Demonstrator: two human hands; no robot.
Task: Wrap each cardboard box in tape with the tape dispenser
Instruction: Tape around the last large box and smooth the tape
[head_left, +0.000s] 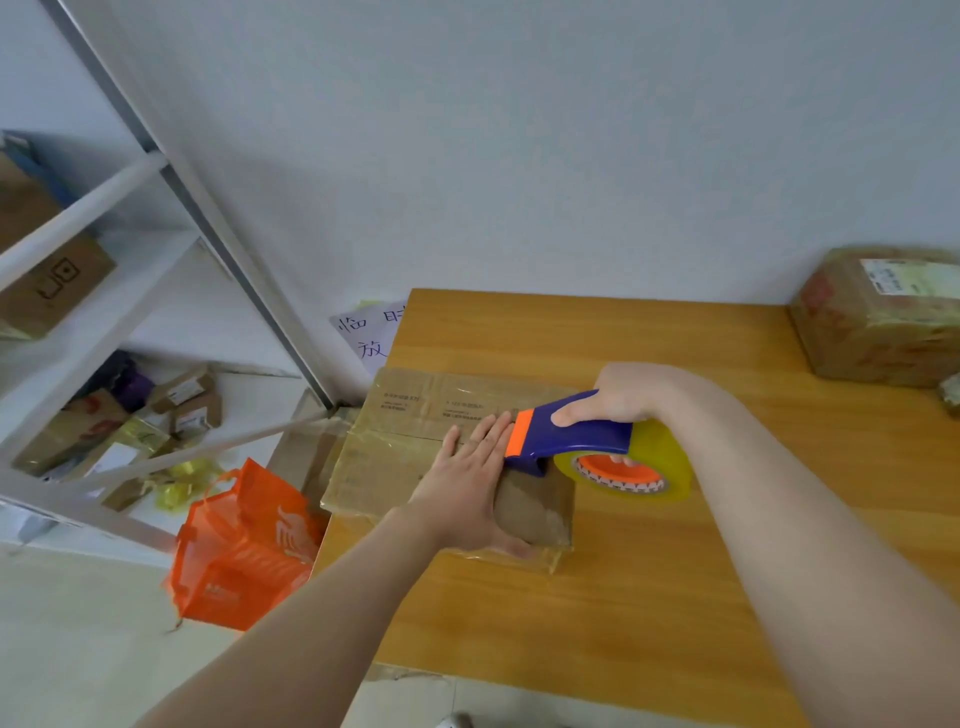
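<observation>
A flat cardboard box (410, 447) with clear tape on it lies at the left edge of the wooden table (649, 597), partly overhanging it. My left hand (470, 488) presses flat on the box's top, fingers together, thumb down over the near side. My right hand (628, 397) grips the blue and orange tape dispenser (576, 434), whose yellowish tape roll (631, 465) hangs past the box's right end. The dispenser's orange front edge rests on the box top, right beside my left fingertips.
A second taped cardboard box (883, 317) with a label sits at the table's far right. Left of the table stand a white metal shelf rack (104, 291) holding several parcels, an orange bag (244, 545) on the floor, and a handwritten paper sign (369, 332) against the wall.
</observation>
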